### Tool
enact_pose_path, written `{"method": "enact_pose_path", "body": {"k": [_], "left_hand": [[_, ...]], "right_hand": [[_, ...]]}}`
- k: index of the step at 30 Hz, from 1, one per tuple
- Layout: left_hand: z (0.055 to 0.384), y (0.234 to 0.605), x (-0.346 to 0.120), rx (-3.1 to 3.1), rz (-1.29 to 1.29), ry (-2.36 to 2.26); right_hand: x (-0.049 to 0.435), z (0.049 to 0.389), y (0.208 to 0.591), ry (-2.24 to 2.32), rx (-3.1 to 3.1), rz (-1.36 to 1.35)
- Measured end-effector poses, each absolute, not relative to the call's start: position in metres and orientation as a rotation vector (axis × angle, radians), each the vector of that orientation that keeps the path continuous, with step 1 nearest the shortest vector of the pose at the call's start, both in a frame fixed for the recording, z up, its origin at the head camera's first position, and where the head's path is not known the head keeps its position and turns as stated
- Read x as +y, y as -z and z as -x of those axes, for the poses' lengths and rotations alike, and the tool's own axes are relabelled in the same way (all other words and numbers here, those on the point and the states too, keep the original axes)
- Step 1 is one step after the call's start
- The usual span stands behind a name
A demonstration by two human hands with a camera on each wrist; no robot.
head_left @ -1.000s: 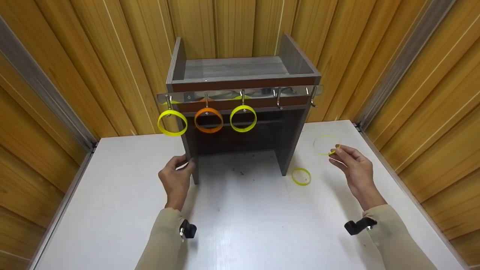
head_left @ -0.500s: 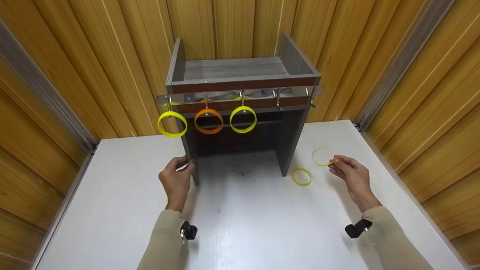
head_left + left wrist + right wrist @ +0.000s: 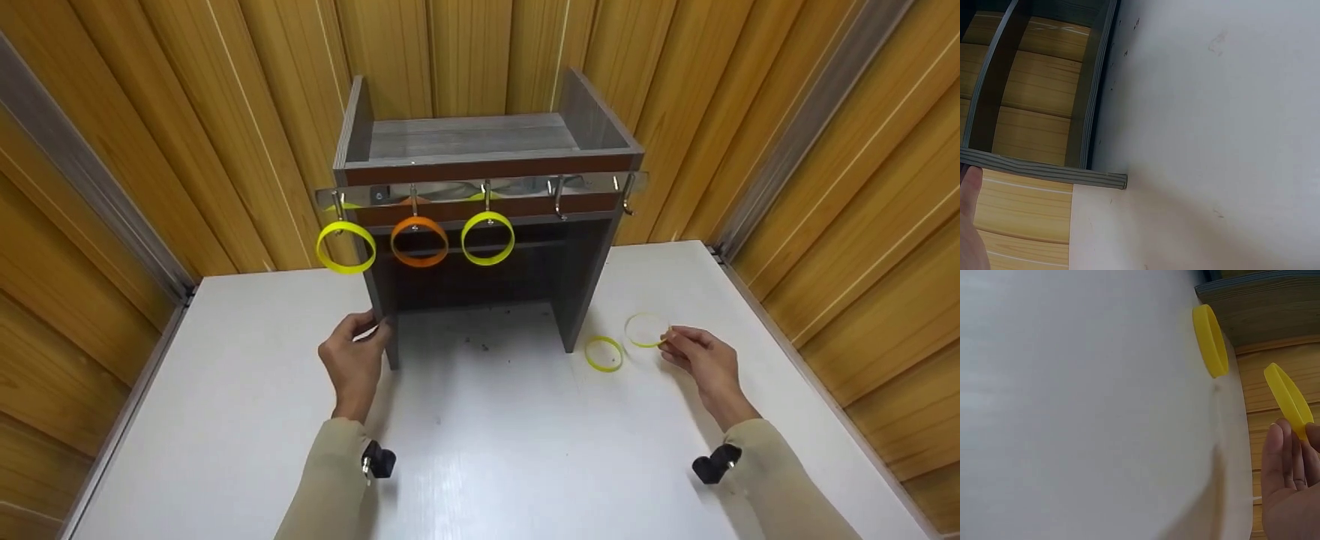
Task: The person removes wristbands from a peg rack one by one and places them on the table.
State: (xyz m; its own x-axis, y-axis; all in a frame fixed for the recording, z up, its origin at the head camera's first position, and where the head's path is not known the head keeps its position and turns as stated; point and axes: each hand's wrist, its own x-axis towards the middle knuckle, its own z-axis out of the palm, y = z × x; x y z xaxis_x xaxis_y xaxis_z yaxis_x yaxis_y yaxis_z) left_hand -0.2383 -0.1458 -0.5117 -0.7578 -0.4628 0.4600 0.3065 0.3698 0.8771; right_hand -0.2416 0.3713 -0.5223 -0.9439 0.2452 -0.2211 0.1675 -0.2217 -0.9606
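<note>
My left hand [image 3: 352, 366] grips the front edge of the left side panel [image 3: 380, 300] of a grey wooden shelf unit; in the left wrist view only part of that hand [image 3: 970, 225] shows. Out to the right, my right hand [image 3: 706, 365] pinches a thin yellow wristband [image 3: 1289, 400] between thumb and fingers, above the white table. A second yellow wristband [image 3: 587, 357] is on the table beside the unit's right panel. From the metal hook rail [image 3: 525, 187] hang a yellow wristband [image 3: 346, 270], an orange wristband [image 3: 419, 263] and another yellow wristband [image 3: 488, 262].
Two bare hooks, a middle-right hook [image 3: 557, 202] and an end hook [image 3: 628, 199], stick out on the rail's right side. The unit stands on a white table [image 3: 480, 450] with dark specks under it. Wood-patterned walls [image 3: 862, 262] enclose the back and sides.
My right hand has come down toward the table with the yellow wristband, which now appears close beside the one on the table. The left hand has stayed at the panel.
</note>
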Motion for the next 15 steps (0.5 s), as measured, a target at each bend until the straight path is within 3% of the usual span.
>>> {"method": "enact_pose_path", "body": {"k": [15], "left_hand": [[0.2403, 0.5108, -0.1458, -1.942, -0.13, 1.448]], "right_hand": [[0.3669, 0.233, 0.5183, -2.281, -2.123, 0.53]]}}
